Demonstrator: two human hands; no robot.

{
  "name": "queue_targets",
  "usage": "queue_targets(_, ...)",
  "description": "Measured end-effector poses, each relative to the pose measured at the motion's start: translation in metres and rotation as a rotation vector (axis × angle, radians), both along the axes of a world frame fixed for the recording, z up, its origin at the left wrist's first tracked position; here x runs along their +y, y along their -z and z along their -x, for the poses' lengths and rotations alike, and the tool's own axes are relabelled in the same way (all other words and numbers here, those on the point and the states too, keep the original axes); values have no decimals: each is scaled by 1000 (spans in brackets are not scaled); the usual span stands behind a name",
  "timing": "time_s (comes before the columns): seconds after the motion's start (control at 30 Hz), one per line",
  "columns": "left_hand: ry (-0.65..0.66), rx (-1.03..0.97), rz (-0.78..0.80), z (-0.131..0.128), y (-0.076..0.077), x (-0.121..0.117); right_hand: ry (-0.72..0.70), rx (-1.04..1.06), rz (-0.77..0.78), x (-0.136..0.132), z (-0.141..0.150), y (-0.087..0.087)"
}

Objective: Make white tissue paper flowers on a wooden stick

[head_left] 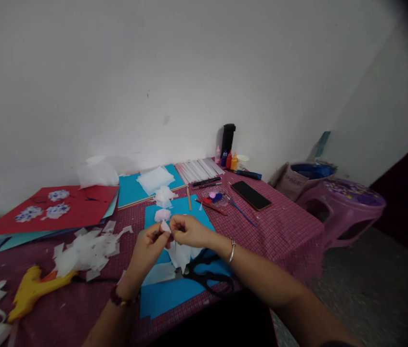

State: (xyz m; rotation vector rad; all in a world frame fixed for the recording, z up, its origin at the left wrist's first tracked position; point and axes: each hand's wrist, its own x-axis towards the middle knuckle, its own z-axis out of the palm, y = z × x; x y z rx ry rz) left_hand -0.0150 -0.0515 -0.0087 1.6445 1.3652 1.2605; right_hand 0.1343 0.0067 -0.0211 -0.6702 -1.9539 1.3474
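Between the fingertips of my left hand is a small folded piece of white tissue paper. My right hand is pinched at the same piece from the other side. Just beyond the fingers lies a pinkish-white ruffled paper flower on a blue sheet. Under my hands are white paper pieces, and beside them rest black-handled scissors, whose blades are partly covered by paper.
On the left are a heap of paper scraps, a yellow glue gun and a red sheet bearing blue-and-white flowers. A phone, paint bottles and pens lie right of centre. A pink stool stands beyond the table.
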Motion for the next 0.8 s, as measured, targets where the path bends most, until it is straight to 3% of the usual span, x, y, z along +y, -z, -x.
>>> queue_targets(0.13,37,-41,6,1,1,-1,-3,7,4,-2,-1,-4)
queue_targets(0.4,179,-327,44,8,13,3,-17,8,29,-2,-1,-5)
queue_targets(0.8,78,-343,165,0,8,2,-27,-4,-1,-3,-2,-6)
